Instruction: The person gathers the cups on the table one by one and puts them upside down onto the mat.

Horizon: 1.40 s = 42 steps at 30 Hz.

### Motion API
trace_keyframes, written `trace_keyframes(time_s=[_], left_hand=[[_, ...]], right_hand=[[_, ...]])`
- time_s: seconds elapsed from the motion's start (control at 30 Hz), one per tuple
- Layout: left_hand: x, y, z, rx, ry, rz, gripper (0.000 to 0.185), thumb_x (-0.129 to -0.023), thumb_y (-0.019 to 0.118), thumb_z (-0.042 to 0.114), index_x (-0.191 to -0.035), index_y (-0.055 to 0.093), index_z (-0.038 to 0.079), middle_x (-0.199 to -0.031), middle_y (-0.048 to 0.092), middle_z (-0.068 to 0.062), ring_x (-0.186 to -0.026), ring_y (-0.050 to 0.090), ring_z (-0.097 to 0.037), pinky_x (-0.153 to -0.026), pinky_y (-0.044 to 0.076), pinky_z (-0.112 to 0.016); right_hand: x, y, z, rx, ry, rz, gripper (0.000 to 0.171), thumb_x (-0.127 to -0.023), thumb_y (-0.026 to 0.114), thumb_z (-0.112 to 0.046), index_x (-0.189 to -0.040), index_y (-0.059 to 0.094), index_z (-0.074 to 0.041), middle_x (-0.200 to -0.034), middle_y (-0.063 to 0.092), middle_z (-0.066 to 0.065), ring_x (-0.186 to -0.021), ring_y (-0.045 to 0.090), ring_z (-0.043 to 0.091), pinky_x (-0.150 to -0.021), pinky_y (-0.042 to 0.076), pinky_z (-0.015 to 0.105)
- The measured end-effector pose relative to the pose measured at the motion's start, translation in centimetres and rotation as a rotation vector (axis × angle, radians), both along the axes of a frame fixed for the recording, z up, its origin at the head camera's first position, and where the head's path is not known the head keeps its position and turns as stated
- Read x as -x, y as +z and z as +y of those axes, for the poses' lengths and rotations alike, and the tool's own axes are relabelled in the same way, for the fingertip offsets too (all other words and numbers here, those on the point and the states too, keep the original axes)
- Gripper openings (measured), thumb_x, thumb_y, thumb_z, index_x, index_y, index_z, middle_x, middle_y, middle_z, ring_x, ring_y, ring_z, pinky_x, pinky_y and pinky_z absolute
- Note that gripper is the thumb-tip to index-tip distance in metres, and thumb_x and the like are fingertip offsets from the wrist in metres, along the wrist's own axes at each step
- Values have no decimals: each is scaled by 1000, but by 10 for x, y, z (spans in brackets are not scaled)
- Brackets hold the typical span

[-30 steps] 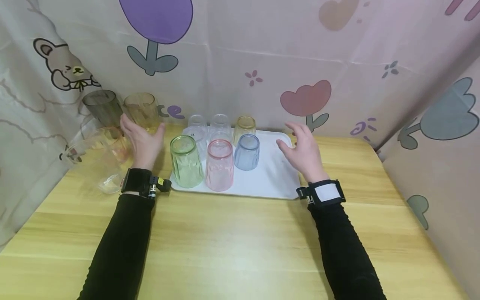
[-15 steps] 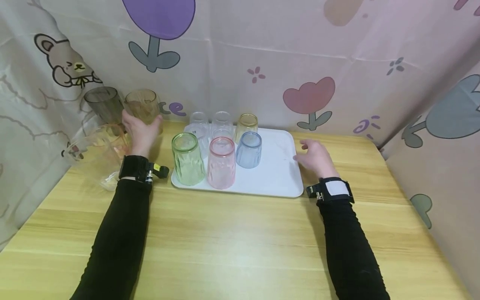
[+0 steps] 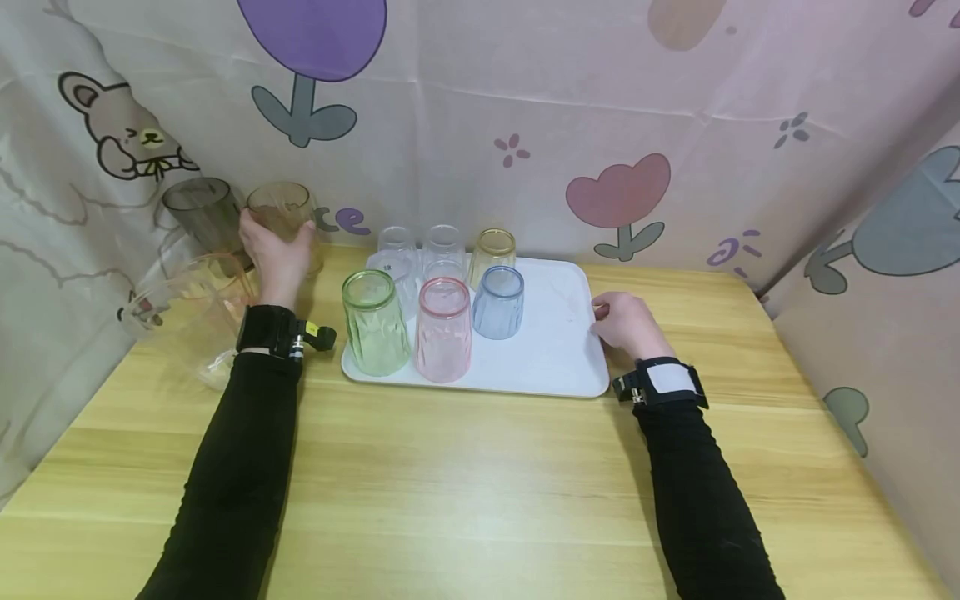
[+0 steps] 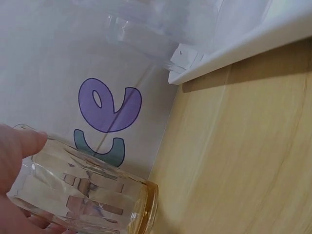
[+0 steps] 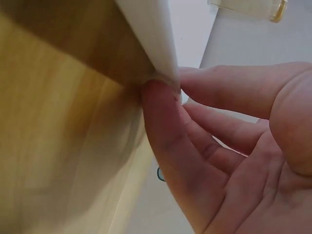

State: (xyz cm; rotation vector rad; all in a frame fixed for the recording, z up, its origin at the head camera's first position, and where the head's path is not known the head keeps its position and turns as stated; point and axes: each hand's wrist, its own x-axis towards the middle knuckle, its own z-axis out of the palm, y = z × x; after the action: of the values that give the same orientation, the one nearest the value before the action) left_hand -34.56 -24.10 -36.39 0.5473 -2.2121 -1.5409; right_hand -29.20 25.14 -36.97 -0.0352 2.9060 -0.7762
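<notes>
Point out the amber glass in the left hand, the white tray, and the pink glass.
amber glass [image 4: 85, 197]: left wrist view, ribbed side wall.
white tray [image 3: 555, 358]: head view, bare surface near front right.
pink glass [image 3: 442, 333]: head view, middle of its side.

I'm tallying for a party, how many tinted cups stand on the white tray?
4: green cup front left, pink cup beside it, blue cup to its right, yellow cup behind the blue. The clear cups behind might hide another.
</notes>
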Motion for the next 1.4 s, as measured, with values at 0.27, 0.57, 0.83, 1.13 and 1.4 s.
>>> trace_keyframes(time_s=[0.27, 0.57, 0.83, 1.13, 1.4], left_hand=[[-2, 3, 1, -6, 0, 24, 101, -100, 65, 45, -165, -3, 11, -174, -2, -10, -159, 0, -17, -125, 4, -23], [-8, 7, 4, -15, -1, 63, 97, -100, 63, 48, -164, 1, 12, -173, 1, -9, -158, 2, -14, -124, 5, -21], [-15, 25, 11, -46, 7, 140, 97, -99, 62, 50, -164, 1, 12, -172, 5, -9, -156, 7, -9, -122, 7, -17], [-32, 58, 25, -240, -18, 279, 77, -100, 66, 40, -155, 20, 11, -152, 33, -5, -139, 35, -13, -112, 34, -19], [-53, 84, 33, -489, -108, 333, 75, -101, 66, 36, -155, 19, 14, -150, 31, -4, -141, 36, -15, -115, 32, -21]], right_hand=[[0, 0, -2, -11, -13, -5, 48, -95, 61, 2, -141, 54, 11, -127, 63, 30, -112, 61, 41, -95, 54, 51], [-1, -1, -4, -9, -37, -19, 47, -96, 60, 2, -142, 54, 10, -127, 63, 29, -109, 61, 40, -95, 55, 50], [0, -2, -5, -28, -41, -18, 48, -95, 58, 4, -142, 54, 10, -126, 62, 29, -107, 61, 40, -92, 55, 49], [-1, -2, -4, -27, -37, -14, 48, -94, 57, 4, -142, 53, 10, -125, 62, 28, -107, 60, 39, -92, 55, 49], [-1, -2, -3, -33, -30, -11, 48, -95, 57, 4, -142, 53, 10, -125, 62, 29, -105, 61, 39, -88, 57, 46]])
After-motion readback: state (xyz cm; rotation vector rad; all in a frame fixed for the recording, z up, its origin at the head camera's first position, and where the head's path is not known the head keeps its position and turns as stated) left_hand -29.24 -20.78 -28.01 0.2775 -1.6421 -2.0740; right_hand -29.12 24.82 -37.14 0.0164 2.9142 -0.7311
